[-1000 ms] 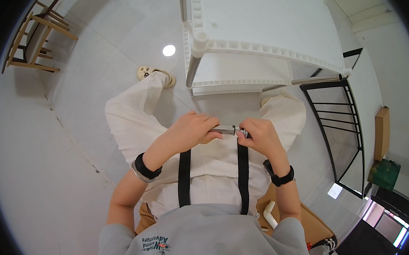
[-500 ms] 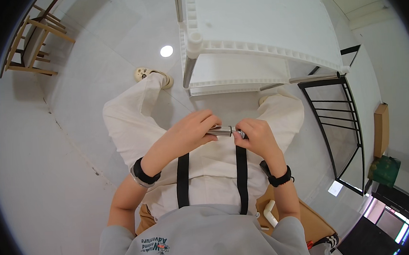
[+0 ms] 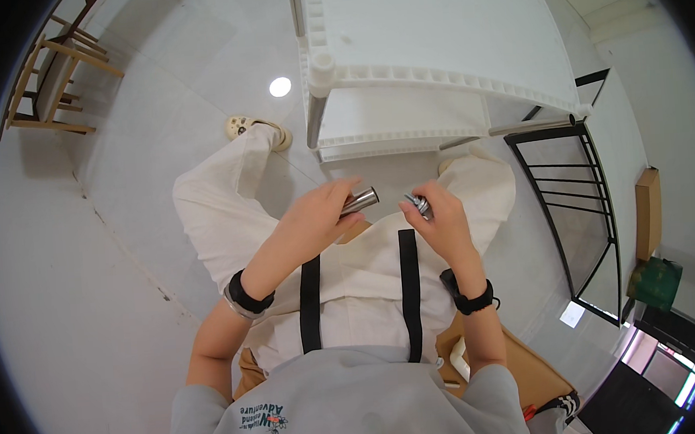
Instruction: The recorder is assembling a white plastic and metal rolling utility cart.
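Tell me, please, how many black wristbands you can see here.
2: one wristband is on the wrist of the left hand, which holds a metal tube; another is on the wrist of the right hand.

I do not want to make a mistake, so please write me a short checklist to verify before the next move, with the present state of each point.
1. Left hand holds the metal tube: ok.
2. Right hand holds the small metal part: ok.
3. Tube and part are separated: ok, a gap shows between them.
4. Both hands are clear of the white shelf unit: ok.
5. Inside of the tube is unobstructed: cannot tell.
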`<act>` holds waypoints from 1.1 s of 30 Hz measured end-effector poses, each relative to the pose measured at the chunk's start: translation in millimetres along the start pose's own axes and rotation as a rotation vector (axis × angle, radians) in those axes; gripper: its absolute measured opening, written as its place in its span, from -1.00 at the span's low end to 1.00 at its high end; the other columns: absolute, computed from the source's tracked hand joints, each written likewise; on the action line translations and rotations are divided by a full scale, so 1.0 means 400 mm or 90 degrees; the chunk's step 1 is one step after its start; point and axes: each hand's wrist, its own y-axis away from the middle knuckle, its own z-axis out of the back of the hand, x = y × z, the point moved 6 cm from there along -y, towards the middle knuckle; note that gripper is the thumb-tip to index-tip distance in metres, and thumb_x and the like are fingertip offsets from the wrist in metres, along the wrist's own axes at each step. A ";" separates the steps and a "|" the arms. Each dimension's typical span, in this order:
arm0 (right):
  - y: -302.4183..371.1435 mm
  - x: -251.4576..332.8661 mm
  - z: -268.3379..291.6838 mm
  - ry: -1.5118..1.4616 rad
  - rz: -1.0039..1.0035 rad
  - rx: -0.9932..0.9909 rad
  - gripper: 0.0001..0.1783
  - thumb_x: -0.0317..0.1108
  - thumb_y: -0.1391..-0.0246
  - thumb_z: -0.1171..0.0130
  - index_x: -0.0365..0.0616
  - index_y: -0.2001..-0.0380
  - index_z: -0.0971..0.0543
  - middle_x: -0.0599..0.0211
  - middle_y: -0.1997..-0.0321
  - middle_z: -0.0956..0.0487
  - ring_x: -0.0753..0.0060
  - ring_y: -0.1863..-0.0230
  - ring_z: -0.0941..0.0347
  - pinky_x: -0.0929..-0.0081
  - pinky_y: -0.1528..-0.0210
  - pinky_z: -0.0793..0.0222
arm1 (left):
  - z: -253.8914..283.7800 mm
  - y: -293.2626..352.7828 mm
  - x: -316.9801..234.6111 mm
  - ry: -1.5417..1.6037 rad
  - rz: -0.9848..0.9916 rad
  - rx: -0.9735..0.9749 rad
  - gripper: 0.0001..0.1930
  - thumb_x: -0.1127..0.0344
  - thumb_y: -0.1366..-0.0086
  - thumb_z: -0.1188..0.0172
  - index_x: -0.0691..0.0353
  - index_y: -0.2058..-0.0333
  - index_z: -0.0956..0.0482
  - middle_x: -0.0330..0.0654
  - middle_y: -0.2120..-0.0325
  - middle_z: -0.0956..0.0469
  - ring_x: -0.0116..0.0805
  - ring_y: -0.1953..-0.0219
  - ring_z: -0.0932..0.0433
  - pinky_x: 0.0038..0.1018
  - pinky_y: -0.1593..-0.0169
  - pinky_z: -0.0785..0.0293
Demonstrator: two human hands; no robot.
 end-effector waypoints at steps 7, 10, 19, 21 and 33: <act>0.000 0.024 -0.025 -0.080 0.027 -0.004 -0.72 -0.40 0.26 -0.31 -0.22 0.49 -0.40 0.30 0.52 -0.38 0.42 0.55 -0.29 0.57 0.51 -0.24 | -0.026 0.002 -0.020 0.032 -0.126 0.032 -0.72 0.42 -0.02 -0.21 0.25 0.24 -0.43 -0.15 0.46 -0.44 -0.22 0.39 -0.47 -0.42 0.28 -0.40; 0.008 0.019 -0.045 -0.086 0.018 0.049 -0.69 -0.37 0.26 -0.32 -0.22 0.47 -0.41 0.30 0.48 -0.39 0.44 0.51 -0.30 0.56 0.48 -0.25 | -0.039 0.006 -0.004 0.135 -0.040 0.085 -0.73 0.45 -0.01 -0.22 0.28 0.27 -0.41 -0.14 0.42 -0.43 -0.24 0.34 -0.49 -0.43 0.25 -0.40; 0.037 0.018 -0.068 -0.282 -0.113 0.265 -0.61 -0.34 0.29 -0.34 -0.23 0.35 -0.44 0.25 0.44 -0.49 0.39 0.45 -0.38 0.56 0.33 -0.32 | -0.037 0.006 -0.032 0.234 0.004 0.147 -0.64 0.46 -0.03 -0.18 0.28 0.18 -0.30 -0.07 0.23 -0.35 -0.17 0.26 -0.45 -0.40 0.21 -0.36; 0.059 -0.002 -0.069 -0.251 -0.128 0.343 -0.63 -0.37 0.28 -0.31 -0.22 0.33 -0.45 0.24 0.42 -0.50 0.39 0.44 -0.39 0.54 0.30 -0.32 | -0.059 0.002 -0.042 0.247 0.001 0.168 -0.62 0.49 -0.01 -0.19 0.26 0.16 -0.31 -0.11 0.24 -0.37 -0.25 0.26 -0.45 -0.43 0.20 -0.37; 0.379 -0.141 0.161 0.046 -0.284 0.671 -0.68 -0.37 0.28 -0.27 -0.14 0.35 -0.48 0.19 0.44 -0.50 0.15 0.39 -0.42 0.38 0.36 -0.31 | -0.057 0.014 -0.006 0.189 0.030 0.128 -0.65 0.54 -0.09 -0.08 0.24 0.10 -0.33 -0.17 0.27 -0.41 -0.34 0.25 -0.46 -0.47 0.15 -0.36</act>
